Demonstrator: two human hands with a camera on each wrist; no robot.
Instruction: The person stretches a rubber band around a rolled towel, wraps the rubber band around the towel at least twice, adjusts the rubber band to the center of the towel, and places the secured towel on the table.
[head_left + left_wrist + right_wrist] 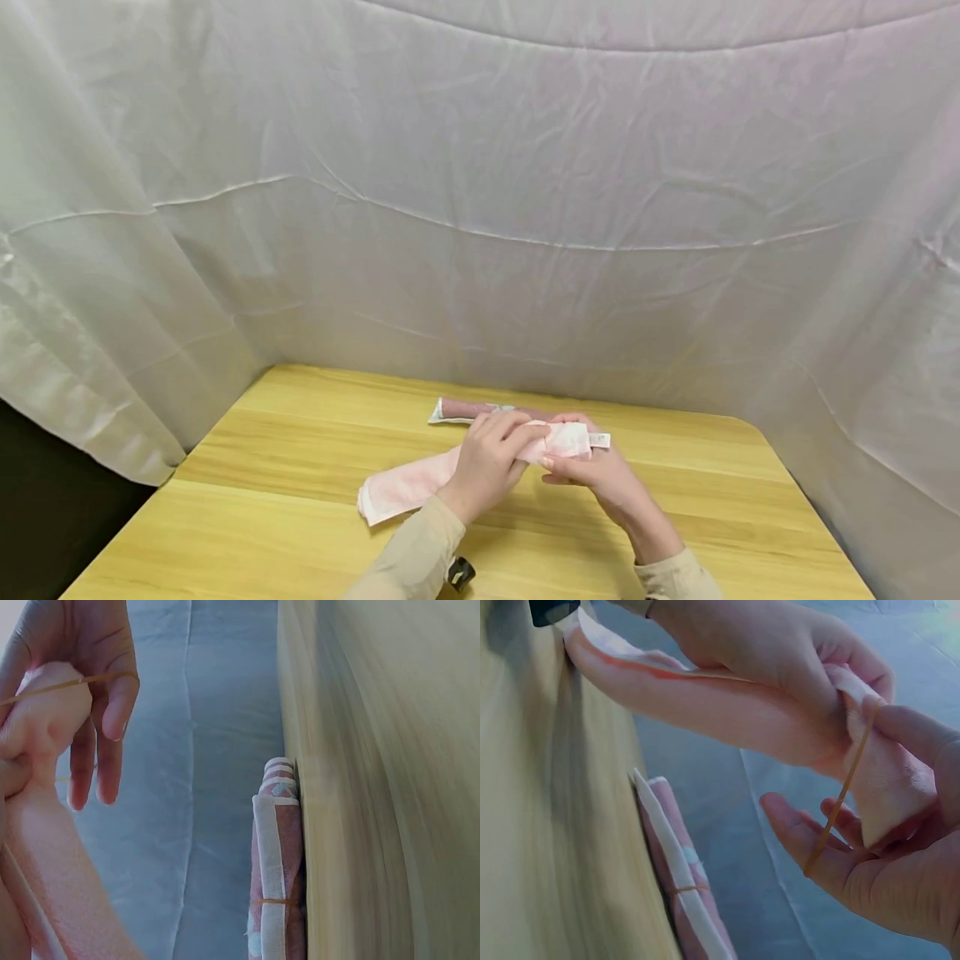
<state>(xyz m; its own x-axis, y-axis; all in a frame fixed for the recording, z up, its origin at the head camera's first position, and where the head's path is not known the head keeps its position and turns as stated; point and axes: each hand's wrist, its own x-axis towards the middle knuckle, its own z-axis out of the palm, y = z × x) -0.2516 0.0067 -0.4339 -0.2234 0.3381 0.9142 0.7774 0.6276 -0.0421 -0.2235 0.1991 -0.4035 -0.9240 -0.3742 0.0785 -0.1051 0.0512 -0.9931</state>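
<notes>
A long, folded pale pink towel (408, 483) slants up from the table at left. My left hand (491, 454) grips it near its upper end, fingers curled over it. Around that end my right hand (607, 475) spreads its thumb and fingers, stretching a rubber band (845, 784) between them. The towel's end passes through the band's loop, and the right thumb touches the cloth. From this end sticks a white label (599, 440). Behind the hands lies a rolled mauve towel (465, 409) with white edging and its own rubber band (276, 901), partly hidden in the head view.
The wooden table (262, 533) has rounded far corners. Pale curtains (525, 308) hang behind it and on both sides. A small black object (461, 573) shows beside the left sleeve (420, 542).
</notes>
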